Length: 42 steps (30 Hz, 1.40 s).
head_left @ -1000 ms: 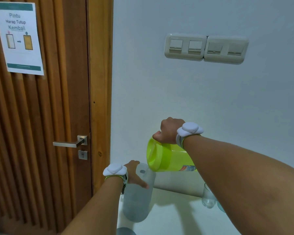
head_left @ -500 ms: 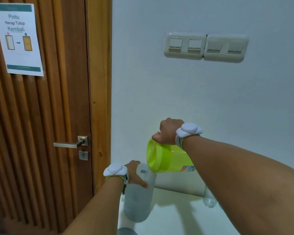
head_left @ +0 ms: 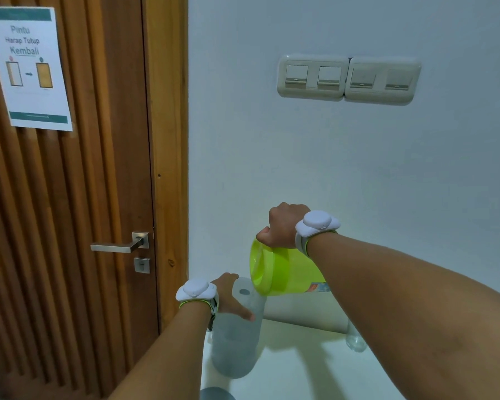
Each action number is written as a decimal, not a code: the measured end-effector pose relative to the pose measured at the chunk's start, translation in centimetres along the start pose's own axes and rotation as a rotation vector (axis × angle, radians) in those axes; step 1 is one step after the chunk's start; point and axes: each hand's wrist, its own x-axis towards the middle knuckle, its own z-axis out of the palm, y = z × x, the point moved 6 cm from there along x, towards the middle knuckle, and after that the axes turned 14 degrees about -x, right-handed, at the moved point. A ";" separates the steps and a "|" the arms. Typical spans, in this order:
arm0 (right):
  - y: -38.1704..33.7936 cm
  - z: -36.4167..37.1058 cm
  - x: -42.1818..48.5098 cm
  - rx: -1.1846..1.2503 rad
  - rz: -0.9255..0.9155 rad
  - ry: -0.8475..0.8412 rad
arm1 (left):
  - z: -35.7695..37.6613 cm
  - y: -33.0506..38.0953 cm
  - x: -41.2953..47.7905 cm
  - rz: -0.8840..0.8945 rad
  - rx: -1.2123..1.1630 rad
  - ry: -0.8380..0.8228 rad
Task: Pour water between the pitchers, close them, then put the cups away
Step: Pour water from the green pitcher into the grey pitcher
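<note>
The right grip (head_left: 283, 226) is curled tight round the top of the green pitcher (head_left: 283, 269), knuckles up, holding it in the air and tipped well over on its side so that its wide mouth faces left. The lower lip of that mouth hangs just above and beside the top of the clear pitcher (head_left: 234, 342); whether water is running between them cannot be told. The left grip (head_left: 231, 295) wraps the upper part of the clear pitcher, the thumb lying across the near face and the fingers passing out of sight round the far side. This frosted pitcher stands upright on the white tabletop (head_left: 300, 368), close to its left edge. Each wrist carries a white wristband (head_left: 316, 223). A clear cup (head_left: 355, 340) stands farther right on the tabletop, partly hidden behind the right forearm. A grey round object (head_left: 217, 394) is cut off by the bottom edge of the view. To the left is a wooden door (head_left: 70, 197) with a metal door handle (head_left: 122, 245) and a printed sign (head_left: 26, 67), and on the pale wall (head_left: 358, 168) above the pitchers sits a row of light switches (head_left: 348, 79).
</note>
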 end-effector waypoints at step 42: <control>-0.7 -0.2 0.0 -0.040 -0.015 -0.002 | 0.0 0.4 -1.2 -0.022 -0.021 -0.011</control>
